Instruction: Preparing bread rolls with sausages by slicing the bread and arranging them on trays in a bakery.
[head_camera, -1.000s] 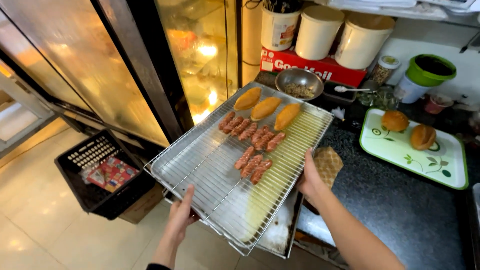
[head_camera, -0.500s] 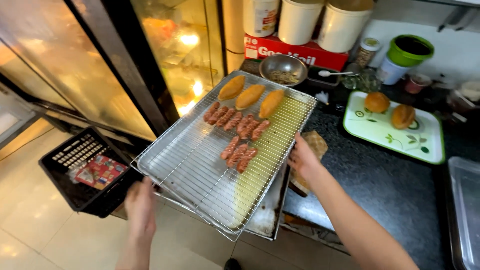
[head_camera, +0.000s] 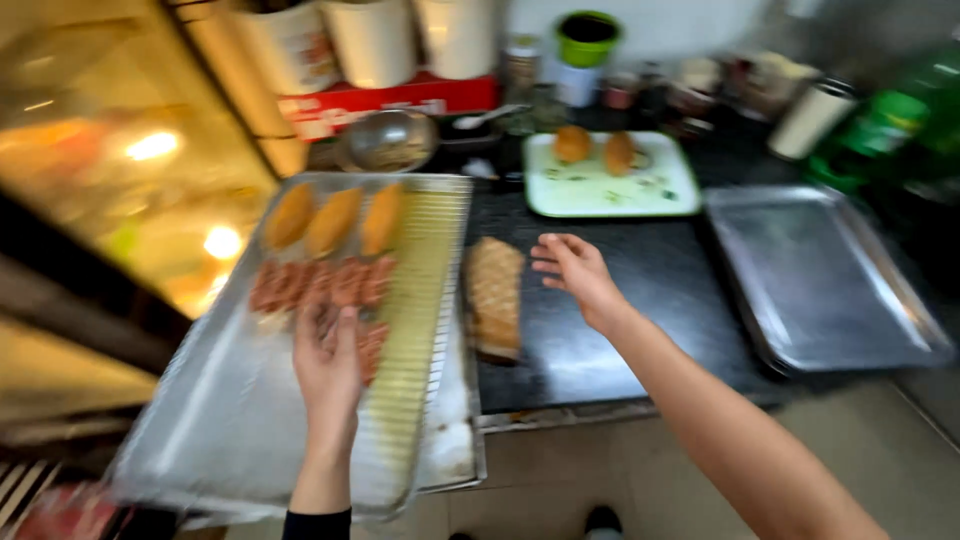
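Now, left hand (head_camera: 327, 368): laid flat, fingers together, on the wire rack (head_camera: 300, 340), touching the sausages (head_camera: 320, 285).
Right hand (head_camera: 577, 272): open, fingers spread, gripping nothing, hovering over the dark counter (head_camera: 640, 300) just beside the folded cloth (head_camera: 495, 295).
Rack: left of counter, bearing three golden rolls (head_camera: 335, 220).
Nearby: empty metal tray (head_camera: 820, 275) at right.

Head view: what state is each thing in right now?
Wire cooling rack: loaded with food at the far end, bare at the near end.
Left hand: flat on the rack, over the reddish sausages.
Right hand: open, empty, above the dark counter.
Silver baking tray: empty.
Green-rimmed white tray: carries two buns.
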